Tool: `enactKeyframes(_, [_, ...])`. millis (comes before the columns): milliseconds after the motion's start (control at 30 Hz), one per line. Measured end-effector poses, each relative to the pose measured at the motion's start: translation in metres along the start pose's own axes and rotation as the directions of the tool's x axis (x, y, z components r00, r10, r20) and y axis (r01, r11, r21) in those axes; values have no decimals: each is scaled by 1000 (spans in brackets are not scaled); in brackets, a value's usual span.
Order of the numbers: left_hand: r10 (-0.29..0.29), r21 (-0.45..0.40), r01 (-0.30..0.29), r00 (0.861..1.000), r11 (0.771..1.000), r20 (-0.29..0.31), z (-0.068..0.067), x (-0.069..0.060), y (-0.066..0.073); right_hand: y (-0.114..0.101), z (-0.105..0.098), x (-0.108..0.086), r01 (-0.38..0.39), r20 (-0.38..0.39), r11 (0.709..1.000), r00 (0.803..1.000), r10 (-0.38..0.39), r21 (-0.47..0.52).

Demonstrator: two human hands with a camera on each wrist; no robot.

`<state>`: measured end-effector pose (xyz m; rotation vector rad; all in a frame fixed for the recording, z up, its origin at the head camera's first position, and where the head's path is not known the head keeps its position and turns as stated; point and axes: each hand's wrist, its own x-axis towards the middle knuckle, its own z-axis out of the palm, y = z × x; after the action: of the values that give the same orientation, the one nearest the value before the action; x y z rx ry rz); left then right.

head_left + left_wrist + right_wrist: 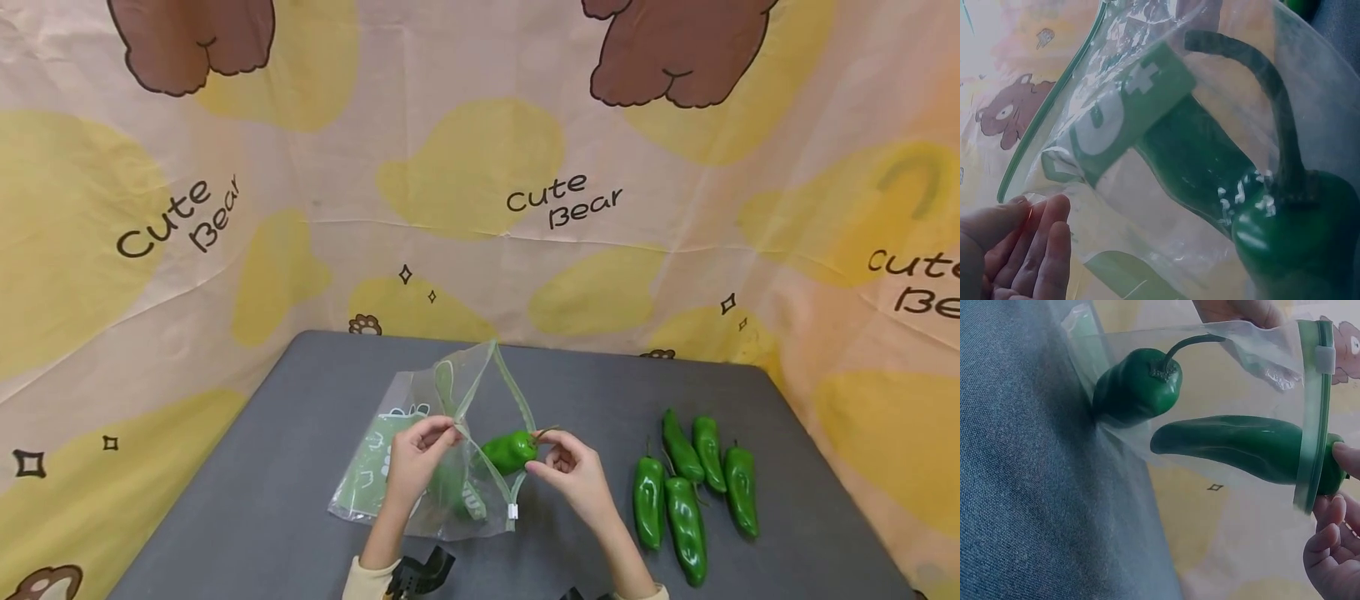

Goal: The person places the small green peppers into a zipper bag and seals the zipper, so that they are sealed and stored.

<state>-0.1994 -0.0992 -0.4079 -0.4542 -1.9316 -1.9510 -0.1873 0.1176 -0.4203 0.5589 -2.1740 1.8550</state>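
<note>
A clear zip bag (420,521) with green print lies on the table, its mouth spread toward the right. My left hand (416,454) pinches the near-left edge of the opening between thumb and fingers; the left wrist view shows this hand (1029,250) too. By its stem end, my right hand (577,475) holds a green pepper (510,452). In the right wrist view most of that pepper (1235,445) is inside the bag, with the right hand (1341,544) outside the green zip strip (1314,419). Another pepper (1138,387) rests deeper in the bag.
Several green peppers (686,529) lie in a group on the grey table (285,467) to the right. A white slider (513,511) sits at the near end of the bag's zip. Printed cloth (450,167) hangs behind and beside the table.
</note>
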Motion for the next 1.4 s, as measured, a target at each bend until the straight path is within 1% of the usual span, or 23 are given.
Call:
enactKeyframes(167, [13, -4, -13, 1000, 1000, -15, -2, -1, -3, 2, 1, 0, 29, 20, 1000, 999, -29, -1])
enactKeyframes(367, [59, -12, -59, 998, 998, 23, 0, -1, -5, 6, 2, -1, 24, 10, 1000, 1000, -24, -17])
enactKeyframes(567, [96, -17, -95, 995, 995, 20, 1, -1, -7, 5, 3, -1, 47, 26, 999, 999, -46, -18])
enactKeyframes(667, [96, -28, -95, 995, 995, 21, 1, -1, -7, 4, 3, -1, 54, 33, 998, 998, -54, -21])
enactKeyframes(867, [84, -47, -83, 996, 995, 15, 1, -1, -7, 1, 3, -2, 15, 45, 1000, 999, -13, -27])
enactKeyframes(1100, [98, -31, -98, 995, 995, 2, 1, -1, -7, 0, 3, -3, 3, 59, 999, 998, -1, -35])
enactKeyframes(1267, [104, -41, -103, 995, 994, 6, 2, 0, -7, 0, 2, -2, 6, 78, 1000, 997, -5, -16])
enactKeyframes(1400, [114, -43, -114, 993, 993, 8, 3, 0, -7, 0, 1, -2, 3, 73, 1000, 997, -2, -14])
